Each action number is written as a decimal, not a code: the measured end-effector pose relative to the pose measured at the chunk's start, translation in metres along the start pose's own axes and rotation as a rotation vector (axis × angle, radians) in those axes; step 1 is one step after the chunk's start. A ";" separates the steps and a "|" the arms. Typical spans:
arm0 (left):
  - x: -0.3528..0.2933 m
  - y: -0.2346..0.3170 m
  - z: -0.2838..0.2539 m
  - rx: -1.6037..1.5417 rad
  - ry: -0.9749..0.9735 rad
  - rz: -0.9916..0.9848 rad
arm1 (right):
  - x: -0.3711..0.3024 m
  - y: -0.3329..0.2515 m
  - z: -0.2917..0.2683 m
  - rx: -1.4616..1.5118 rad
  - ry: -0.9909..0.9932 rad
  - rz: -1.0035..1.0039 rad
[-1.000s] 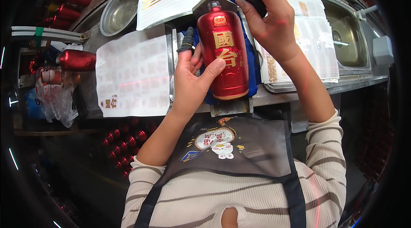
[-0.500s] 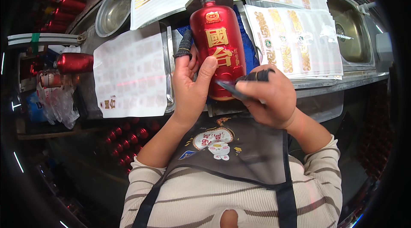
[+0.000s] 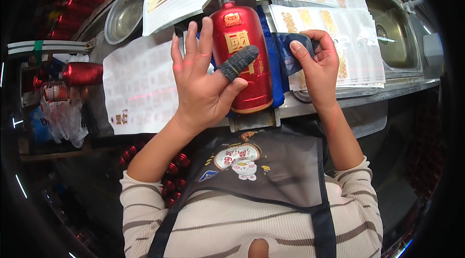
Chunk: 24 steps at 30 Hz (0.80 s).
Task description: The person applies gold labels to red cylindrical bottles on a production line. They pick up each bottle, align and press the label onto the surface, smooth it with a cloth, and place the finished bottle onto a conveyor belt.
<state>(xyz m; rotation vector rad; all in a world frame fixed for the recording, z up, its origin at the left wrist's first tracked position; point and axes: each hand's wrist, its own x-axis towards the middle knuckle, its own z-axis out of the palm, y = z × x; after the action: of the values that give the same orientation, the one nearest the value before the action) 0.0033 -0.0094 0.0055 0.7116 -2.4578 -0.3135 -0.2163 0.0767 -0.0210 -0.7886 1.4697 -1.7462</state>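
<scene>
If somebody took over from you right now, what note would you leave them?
Left hand: open, fingers spread, the thumb in its grey cot pressing on the gold label of the red bottle.
Right hand: holds a dark pad just right of the bottle, off the glass.
The bottle lies on its side on a blue cloth over a small stand, neck pointing away.
Sheets of gold stickers lie right of it and above it; more red bottles lie at the left.
Done: a gold label is on the bottle.
Left: I'd guess pressing it flat, though I cannot tell if it is fully stuck.
</scene>
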 end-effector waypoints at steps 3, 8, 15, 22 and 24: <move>0.005 0.002 -0.007 0.089 -0.084 0.080 | -0.006 -0.014 0.013 0.113 -0.067 0.134; -0.005 0.007 -0.008 0.060 -0.112 0.136 | -0.011 -0.020 0.004 0.094 -0.218 0.283; 0.001 -0.013 -0.001 0.084 0.025 0.046 | -0.024 -0.017 0.044 -0.289 -0.156 0.007; -0.028 -0.026 0.001 -0.063 -0.015 -0.078 | -0.023 -0.012 0.044 -0.318 -0.243 0.025; -0.026 -0.026 0.001 -0.062 0.003 -0.075 | -0.023 -0.012 0.043 -0.315 -0.265 0.021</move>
<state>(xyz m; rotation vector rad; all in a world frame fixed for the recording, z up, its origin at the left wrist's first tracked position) 0.0320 -0.0164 -0.0161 0.7779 -2.4112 -0.4151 -0.1698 0.0727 -0.0025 -1.1158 1.5796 -1.3489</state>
